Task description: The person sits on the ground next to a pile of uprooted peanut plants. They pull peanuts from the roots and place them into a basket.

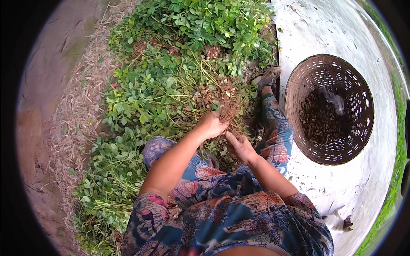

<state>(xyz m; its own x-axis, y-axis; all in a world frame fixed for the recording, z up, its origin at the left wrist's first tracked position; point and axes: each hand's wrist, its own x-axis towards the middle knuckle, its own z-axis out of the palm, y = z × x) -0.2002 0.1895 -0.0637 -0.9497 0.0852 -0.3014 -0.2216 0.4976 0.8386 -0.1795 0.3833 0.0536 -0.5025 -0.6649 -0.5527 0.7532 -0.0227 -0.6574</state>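
My left hand [214, 125] is closed around the lower part of a peanut plant, its brown fibrous roots [231, 110] spreading out past the knuckles. Close beside it, my right hand [241, 148] reaches in with thumb and fingers bent at the same roots. What lies between those fingertips is too small to make out. Just beyond my hands, peanut pods [209, 92] cling to soil-covered roots. Leafy pulled peanut plants [153, 83] lie in a thick heap in front of me and to the left. Another cluster of pods [212, 52] shows higher in the heap.
On the pale concrete slab [307, 182] at my right stands a deep woven basket [358, 96], with dark peanut pods [315, 124] and a clear plastic bag [334, 101] inside. A cat [339, 221] is at the lower right. Dry plant litter [73, 128] covers the ground left of the heap.
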